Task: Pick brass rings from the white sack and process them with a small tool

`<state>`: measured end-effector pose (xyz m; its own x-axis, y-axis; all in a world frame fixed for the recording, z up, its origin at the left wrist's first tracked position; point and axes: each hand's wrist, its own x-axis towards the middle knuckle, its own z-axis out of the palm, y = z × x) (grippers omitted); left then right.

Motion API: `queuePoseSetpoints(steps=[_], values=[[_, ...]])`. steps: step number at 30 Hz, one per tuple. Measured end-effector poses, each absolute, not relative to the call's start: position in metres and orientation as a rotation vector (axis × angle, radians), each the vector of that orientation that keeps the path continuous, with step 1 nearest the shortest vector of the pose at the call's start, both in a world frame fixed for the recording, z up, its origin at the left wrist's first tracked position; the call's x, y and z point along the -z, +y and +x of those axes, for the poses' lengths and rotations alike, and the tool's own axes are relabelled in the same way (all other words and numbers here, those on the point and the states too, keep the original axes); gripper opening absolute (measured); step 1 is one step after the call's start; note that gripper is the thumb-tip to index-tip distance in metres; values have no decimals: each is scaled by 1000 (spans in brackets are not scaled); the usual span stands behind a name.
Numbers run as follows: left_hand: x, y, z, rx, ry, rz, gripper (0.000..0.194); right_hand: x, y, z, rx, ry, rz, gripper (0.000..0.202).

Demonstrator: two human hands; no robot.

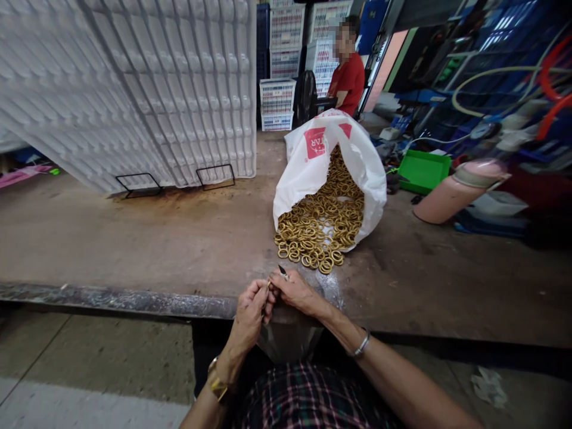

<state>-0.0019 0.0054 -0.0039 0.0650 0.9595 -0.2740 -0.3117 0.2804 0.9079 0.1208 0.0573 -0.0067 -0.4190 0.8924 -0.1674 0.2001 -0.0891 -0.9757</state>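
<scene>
My left hand (255, 302) is closed at the table's front edge, pinching a gold-coloured ring (269, 284) of which only a sliver shows. My right hand (295, 291) meets it from the right, its fingers wrapped round a small knife (283, 271) whose dark pointed blade sticks up past them. Just beyond both hands, many loose gold-coloured rings (308, 241) spill from the mouth of a white plastic bag (370, 173) with red print, which lies on its side. The fingers partly hide the ring and the knife's handle.
Ribbed translucent trays (187, 89) stand upright on the wooden table (111, 238), held by black wire stands (215, 176). To the right are a pink bottle (460, 190) and a green bin (424, 171). Behind, a person in red (351, 80) is near stacked white crates (277, 98).
</scene>
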Motion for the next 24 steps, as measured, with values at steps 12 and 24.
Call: queuePoseSetpoints(steps=[12, 24], values=[[9, 6, -4, -1076, 1139, 834, 31, 3, 58, 121, -1373, -1712, -1301, 30], [15, 4, -5, -1099, 1145, 913, 31, 7, 45, 122, -679, -2495, -1514, 25]])
